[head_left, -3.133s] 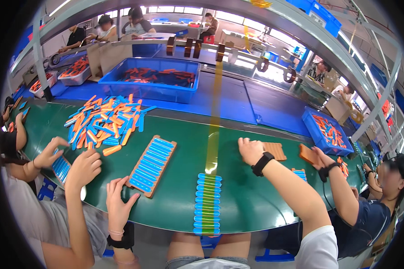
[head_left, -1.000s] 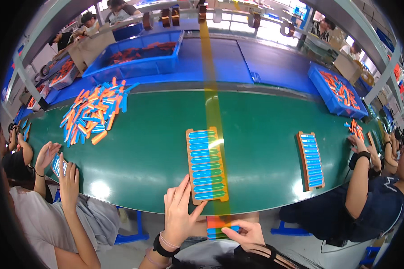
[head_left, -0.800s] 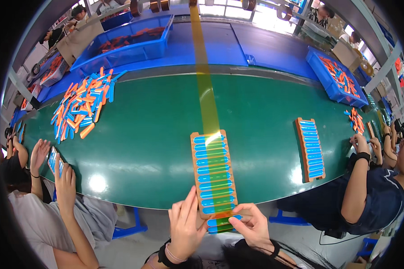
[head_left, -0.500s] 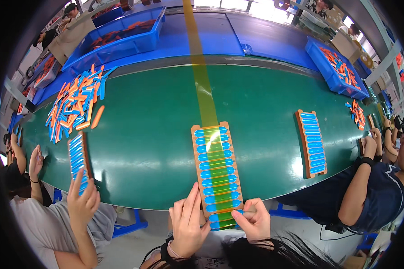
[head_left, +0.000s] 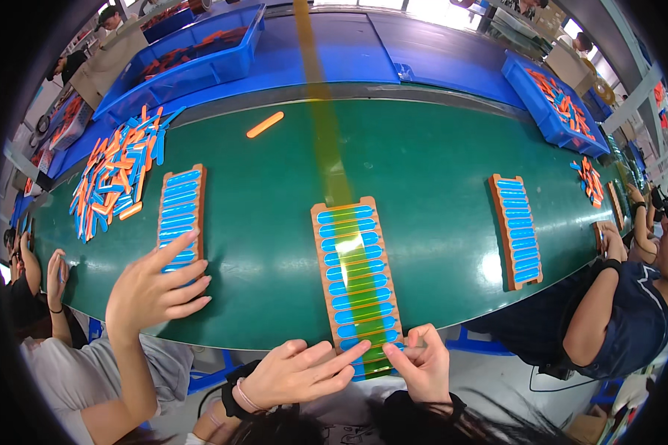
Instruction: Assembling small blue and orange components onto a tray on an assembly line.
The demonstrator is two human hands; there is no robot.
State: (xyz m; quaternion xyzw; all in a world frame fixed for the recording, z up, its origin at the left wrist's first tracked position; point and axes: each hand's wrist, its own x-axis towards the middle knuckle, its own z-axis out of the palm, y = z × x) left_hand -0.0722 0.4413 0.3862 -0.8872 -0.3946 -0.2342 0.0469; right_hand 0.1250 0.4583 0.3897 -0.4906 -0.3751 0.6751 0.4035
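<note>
In front of me a brown slotted tray [head_left: 371,202] lies lengthwise on the table, its slots filled with blue flat strips [head_left: 351,302]. A strip of clear yellow tape [head_left: 337,189] runs from the far side down the middle of the tray, over the strips. My left hand [head_left: 293,373] reaches in from the left near the tray's close end, fingers stretched, its fingertips on the tape. At the right corner of that end, my right hand [head_left: 423,365] pinches the tape's near end with thumb and curled fingers. The grip is partly hidden.
A co-worker's hand [head_left: 159,285] rests on another filled tray [head_left: 200,204] at left, beside a pile of orange and blue strips [head_left: 119,170]. One orange strip [head_left: 265,124] lies farther back. A third tray [head_left: 502,237] stands right. Blue bins [head_left: 234,68] line the back.
My left hand has moved from the tray's left side onto the tape. The co-worker's tray has shifted right and away. A loose orange strip now lies at the back; one has gone from beside the pile.
</note>
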